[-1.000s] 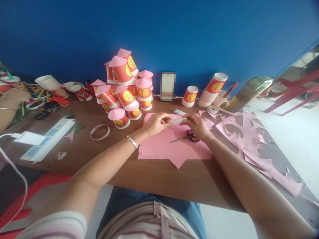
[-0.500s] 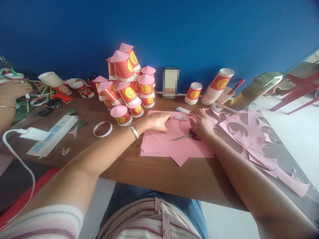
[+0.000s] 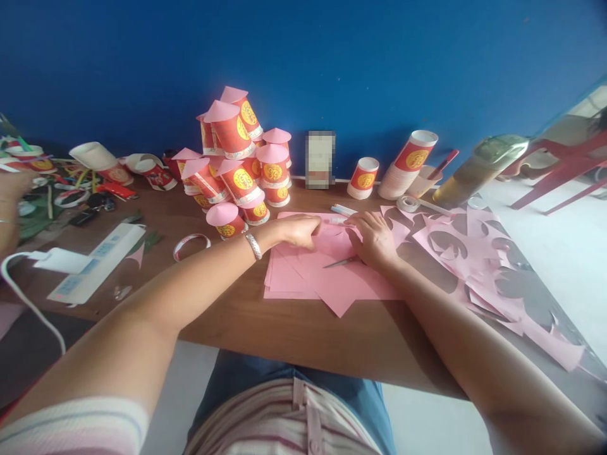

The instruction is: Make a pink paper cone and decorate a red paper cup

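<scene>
My left hand [image 3: 302, 232], with a silver bangle at its wrist, is closed on the left edge of a piece of pink paper [image 3: 334, 239]. At the right edge of that piece is my right hand [image 3: 374, 240], fingers bent and thumb toward the paper. The piece lies low over a stack of pink paper sheets [image 3: 298, 284]. Scissors [image 3: 339, 262] rest on the stack, their handles hidden beneath my right hand. Just beyond my fingers are a clear tube [image 3: 336, 220] and a white-and-blue pen [image 3: 344, 210].
Red cups with pink cone tops [image 3: 239, 183] stand piled at the back left. Plain-topped cups [image 3: 364, 178], a tape roll [image 3: 408, 203] and a bottle [image 3: 467, 170] are at right, near pink paper scraps [image 3: 474, 265]. A power strip [image 3: 97, 262] lies left, near another person's hand [image 3: 12, 196].
My right hand has shifted left and slightly toward me, covering the scissors' handles. My left hand's fingers have closed. The other person's hand at far left has moved lower and outward.
</scene>
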The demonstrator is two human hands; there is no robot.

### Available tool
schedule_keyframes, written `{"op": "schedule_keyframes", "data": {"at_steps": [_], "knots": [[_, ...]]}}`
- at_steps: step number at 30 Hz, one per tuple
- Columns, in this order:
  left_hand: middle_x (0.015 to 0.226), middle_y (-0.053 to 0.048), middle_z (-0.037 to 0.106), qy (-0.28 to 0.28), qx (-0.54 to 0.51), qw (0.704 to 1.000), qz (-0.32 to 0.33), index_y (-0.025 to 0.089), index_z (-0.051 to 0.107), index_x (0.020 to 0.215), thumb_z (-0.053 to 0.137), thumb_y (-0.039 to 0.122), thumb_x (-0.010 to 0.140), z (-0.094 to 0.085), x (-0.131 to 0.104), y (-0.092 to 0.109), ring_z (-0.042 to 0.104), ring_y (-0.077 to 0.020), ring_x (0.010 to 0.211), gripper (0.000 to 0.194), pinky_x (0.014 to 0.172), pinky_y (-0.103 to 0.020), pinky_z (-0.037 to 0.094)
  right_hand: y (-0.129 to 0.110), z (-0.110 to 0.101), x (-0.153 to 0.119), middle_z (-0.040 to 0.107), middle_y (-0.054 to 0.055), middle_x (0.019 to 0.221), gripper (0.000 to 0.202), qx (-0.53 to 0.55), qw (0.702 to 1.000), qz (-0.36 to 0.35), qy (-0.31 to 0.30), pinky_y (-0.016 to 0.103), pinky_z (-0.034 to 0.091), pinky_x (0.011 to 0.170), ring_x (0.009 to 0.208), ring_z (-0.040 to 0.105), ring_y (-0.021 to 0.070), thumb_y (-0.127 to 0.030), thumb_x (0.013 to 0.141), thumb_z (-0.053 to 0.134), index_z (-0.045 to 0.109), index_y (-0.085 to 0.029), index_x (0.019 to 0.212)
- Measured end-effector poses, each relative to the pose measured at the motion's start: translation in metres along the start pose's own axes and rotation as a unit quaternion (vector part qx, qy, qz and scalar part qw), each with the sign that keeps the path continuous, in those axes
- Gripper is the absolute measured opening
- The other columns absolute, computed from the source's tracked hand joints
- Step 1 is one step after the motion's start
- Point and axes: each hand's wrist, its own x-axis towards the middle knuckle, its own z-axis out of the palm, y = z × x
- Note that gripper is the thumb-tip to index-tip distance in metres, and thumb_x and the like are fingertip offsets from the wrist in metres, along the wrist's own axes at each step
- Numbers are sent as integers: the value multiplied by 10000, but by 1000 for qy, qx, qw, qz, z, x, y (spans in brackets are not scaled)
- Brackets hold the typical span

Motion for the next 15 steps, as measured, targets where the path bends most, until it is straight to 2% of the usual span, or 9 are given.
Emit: {"op": "schedule_keyframes", "data": {"at_steps": [3, 4, 7, 10, 13, 15], "knots": [[884, -16, 692, 47, -146, 988, -15, 224, 585, 918, 794, 289, 640, 2, -6, -8, 639, -202, 796, 354, 670, -306, 441, -4, 0, 1, 756, 103, 1062, 155, 82, 995, 49, 3, 429, 534, 872, 1014, 682, 282, -287, 974, 562, 698, -224, 1016], [885, -19, 696, 70, -224, 972, -9, 219, 579, 944, 801, 285, 654, 3, -9, -11, 643, -192, 796, 371, 678, -300, 452, -6, 0, 2, 759, 98, 1049, 155, 122, 990, 75, 1, 428, 542, 865, 1007, 688, 280, -317, 969, 579, 697, -227, 1012], [845, -18, 671, 180, -409, 895, 10, 191, 571, 925, 813, 306, 700, 10, -18, -12, 622, -148, 754, 350, 693, -286, 467, -15, -2, 6, 767, 87, 1043, 236, 238, 958, 158, -20, 399, 556, 814, 972, 701, 262, -440, 945, 629, 704, -227, 1013], [848, -11, 656, 253, -490, 834, 29, 173, 603, 905, 849, 323, 691, 21, -24, -8, 605, -131, 770, 359, 694, -265, 469, -24, -3, 8, 764, 67, 960, 302, 306, 926, 213, -60, 360, 543, 759, 859, 682, 222, -512, 897, 680, 723, -214, 923], [844, -4, 656, 272, -530, 803, 37, 161, 654, 909, 843, 356, 709, 32, -26, -2, 586, -118, 757, 337, 693, -256, 462, -31, -4, 8, 712, 30, 794, 295, 323, 910, 249, -68, 333, 512, 701, 734, 622, 181, -483, 865, 715, 700, -202, 777], [811, 4, 649, 278, -547, 789, 24, 154, 681, 890, 843, 370, 702, 38, -25, 0, 565, -108, 718, 329, 683, -258, 451, -34, -5, 8, 693, 19, 769, 261, 330, 906, 261, -51, 326, 504, 685, 716, 610, 173, -444, 860, 730, 686, -203, 768]]}}
